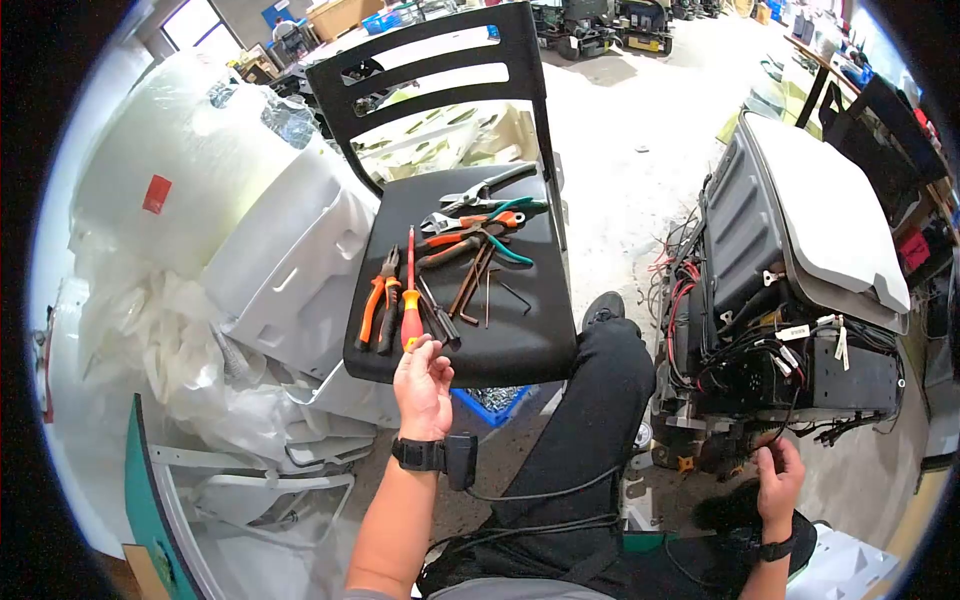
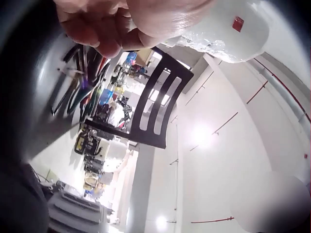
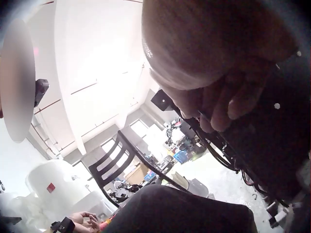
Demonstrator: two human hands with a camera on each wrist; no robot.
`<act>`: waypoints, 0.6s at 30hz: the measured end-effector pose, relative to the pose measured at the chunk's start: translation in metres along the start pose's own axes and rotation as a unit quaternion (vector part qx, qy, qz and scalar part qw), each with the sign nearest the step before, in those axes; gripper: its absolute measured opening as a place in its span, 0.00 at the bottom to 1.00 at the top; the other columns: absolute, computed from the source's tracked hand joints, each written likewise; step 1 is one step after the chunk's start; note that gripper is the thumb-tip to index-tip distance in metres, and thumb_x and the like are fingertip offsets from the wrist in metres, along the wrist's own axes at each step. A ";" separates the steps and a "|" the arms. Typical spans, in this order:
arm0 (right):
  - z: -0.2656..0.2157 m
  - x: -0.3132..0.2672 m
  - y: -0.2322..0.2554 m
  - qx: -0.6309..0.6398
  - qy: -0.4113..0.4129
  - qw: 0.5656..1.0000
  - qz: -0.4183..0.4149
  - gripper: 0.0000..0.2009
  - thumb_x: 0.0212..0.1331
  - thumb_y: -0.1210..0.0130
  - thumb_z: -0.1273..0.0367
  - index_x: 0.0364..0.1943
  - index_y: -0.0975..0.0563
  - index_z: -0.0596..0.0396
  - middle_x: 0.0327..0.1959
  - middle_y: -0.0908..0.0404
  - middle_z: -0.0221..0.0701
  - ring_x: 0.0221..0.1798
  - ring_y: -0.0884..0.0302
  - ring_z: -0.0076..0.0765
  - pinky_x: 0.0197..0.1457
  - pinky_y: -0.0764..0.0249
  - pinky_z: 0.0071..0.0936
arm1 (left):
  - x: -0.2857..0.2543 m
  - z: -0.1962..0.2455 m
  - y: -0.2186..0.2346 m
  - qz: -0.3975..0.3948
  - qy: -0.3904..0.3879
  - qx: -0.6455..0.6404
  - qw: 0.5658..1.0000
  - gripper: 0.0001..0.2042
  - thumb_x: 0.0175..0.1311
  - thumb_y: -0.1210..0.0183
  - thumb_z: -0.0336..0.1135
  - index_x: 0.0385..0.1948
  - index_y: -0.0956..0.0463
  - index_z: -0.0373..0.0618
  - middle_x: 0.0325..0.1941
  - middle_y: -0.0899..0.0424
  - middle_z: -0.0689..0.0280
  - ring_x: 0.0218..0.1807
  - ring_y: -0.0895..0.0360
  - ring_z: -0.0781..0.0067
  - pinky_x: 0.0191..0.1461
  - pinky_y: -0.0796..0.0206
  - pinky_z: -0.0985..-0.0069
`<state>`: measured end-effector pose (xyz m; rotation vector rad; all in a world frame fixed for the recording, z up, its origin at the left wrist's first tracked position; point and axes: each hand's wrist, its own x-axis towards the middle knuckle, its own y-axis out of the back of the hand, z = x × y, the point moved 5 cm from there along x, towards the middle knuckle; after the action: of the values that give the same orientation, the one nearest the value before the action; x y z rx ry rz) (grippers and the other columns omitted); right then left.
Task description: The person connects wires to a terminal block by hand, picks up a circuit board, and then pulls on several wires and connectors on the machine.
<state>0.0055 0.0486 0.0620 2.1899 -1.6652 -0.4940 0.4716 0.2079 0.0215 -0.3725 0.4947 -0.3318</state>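
Observation:
My left hand [image 1: 424, 390] is at the front edge of the black chair seat [image 1: 470, 365], its fingertips pinching the yellow butt end of a red-handled screwdriver [image 1: 411, 310]. The screwdriver's shaft points away across the seat. Beside it lie orange-handled pliers [image 1: 378, 305], dark-handled tools [image 1: 437, 310], several hex keys [image 1: 478, 285], green-handled pliers [image 1: 510, 250], an adjustable wrench [image 1: 440, 222] and grey locking pliers [image 1: 490, 188]. Low at the right, my right hand [image 1: 780, 485] pinches a thin black cable [image 1: 789, 420] below the machine [image 1: 810, 370]. Its fingers [image 3: 238, 99] look dark in the right wrist view.
The machine's grey and white cover [image 1: 820, 190] stands up, with loose wires [image 1: 685, 300] along its side. Beneath the chair is a blue bin [image 1: 492, 408] of small metal parts. White plastic boxes [image 1: 300, 260] and wrapped sheeting [image 1: 170, 180] crowd the left. My leg [image 1: 590, 410] lies between chair and machine.

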 end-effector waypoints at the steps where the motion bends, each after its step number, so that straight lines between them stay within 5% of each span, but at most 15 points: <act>1: 0.005 -0.001 0.002 0.014 0.021 0.999 0.047 0.08 0.55 0.48 0.73 0.37 0.26 0.64 0.31 0.24 0.30 0.30 0.29 0.22 0.35 0.32 0.19 | 0.002 -0.002 -0.001 0.000 0.000 0.000 1.000 0.08 0.60 0.47 0.32 0.39 0.29 0.47 0.31 0.24 0.72 0.27 0.29 0.83 0.29 0.35 0.84; 5: 0.010 -0.005 0.012 0.010 0.028 0.996 0.089 0.11 0.55 0.48 0.73 0.41 0.27 0.64 0.34 0.25 0.31 0.33 0.29 0.23 0.38 0.32 0.20 | 0.010 -0.011 -0.020 -0.045 -0.033 0.146 0.988 0.10 0.59 0.45 0.32 0.41 0.28 0.43 0.32 0.24 0.70 0.27 0.29 0.83 0.29 0.36 0.85; 10: -0.008 -0.011 0.014 0.026 0.010 0.996 0.089 0.10 0.56 0.48 0.73 0.41 0.27 0.63 0.34 0.24 0.30 0.32 0.29 0.22 0.37 0.31 0.18 | 0.033 -0.013 -0.056 -0.139 -0.141 0.393 0.898 0.11 0.56 0.43 0.30 0.39 0.27 0.35 0.33 0.22 0.65 0.26 0.27 0.80 0.31 0.33 0.82; 15: -0.004 -0.016 0.014 0.082 -0.018 0.993 0.088 0.09 0.56 0.49 0.73 0.41 0.27 0.62 0.35 0.23 0.31 0.31 0.29 0.20 0.35 0.31 0.16 | 0.054 -0.025 -0.066 -0.138 -0.177 0.503 0.835 0.13 0.52 0.42 0.30 0.39 0.27 0.38 0.35 0.21 0.59 0.30 0.23 0.71 0.36 0.31 0.75; 17: 0.000 -0.018 0.013 0.068 -0.002 0.994 0.083 0.09 0.59 0.51 0.71 0.41 0.27 0.59 0.35 0.23 0.27 0.28 0.30 0.16 0.31 0.34 0.13 | 0.046 -0.021 -0.075 -0.111 -0.318 0.647 0.684 0.12 0.52 0.42 0.31 0.38 0.27 0.39 0.36 0.23 0.55 0.37 0.23 0.60 0.42 0.31 0.68; 18: 0.001 -0.019 0.013 0.070 -0.004 0.994 0.085 0.09 0.59 0.51 0.71 0.41 0.27 0.59 0.35 0.23 0.27 0.28 0.30 0.16 0.31 0.34 0.13 | 0.045 -0.022 -0.078 -0.113 -0.319 0.648 0.682 0.12 0.52 0.42 0.31 0.38 0.27 0.39 0.36 0.23 0.55 0.37 0.23 0.60 0.42 0.31 0.68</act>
<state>-0.0107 0.0635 0.0688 2.1170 -1.9233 -0.3485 0.4813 0.1159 0.0185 0.8627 -0.5545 -0.6736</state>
